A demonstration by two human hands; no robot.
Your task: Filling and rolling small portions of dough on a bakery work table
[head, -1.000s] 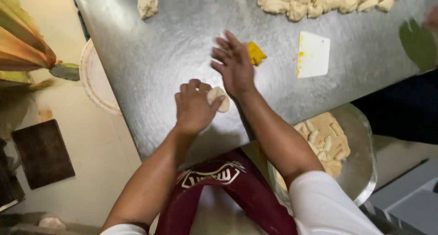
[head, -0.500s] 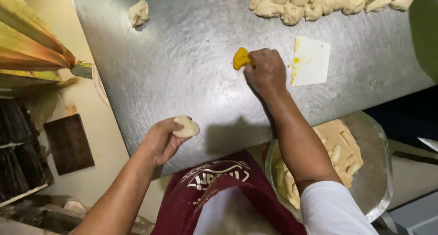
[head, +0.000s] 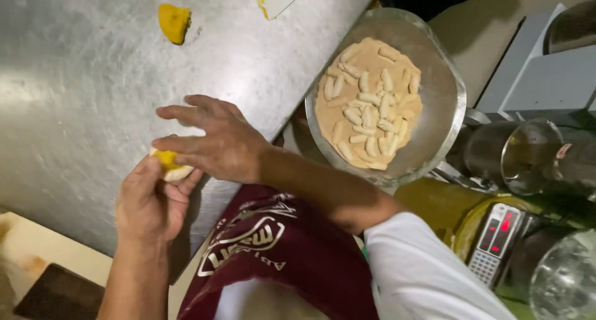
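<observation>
Head view looks down on a steel table, dull and lightly scratched. Left hand cups a soft pale dough piece just above the table's near edge, fingers curled loosely under it as a cradle. Right hand lies over it, fingers spread flat, pressing yellow filling into the dough. Another yellow lump sits well apart; a glass bowl beside the table holds pale finger-shaped pieces

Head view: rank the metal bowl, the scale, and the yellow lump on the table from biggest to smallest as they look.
1. Metal bowl, clearly largest.
2. Scale, though partly hidden.
3. Yellow lump, smallest; it lies farther from the camera, so the gap with the scale is unsure.
</observation>
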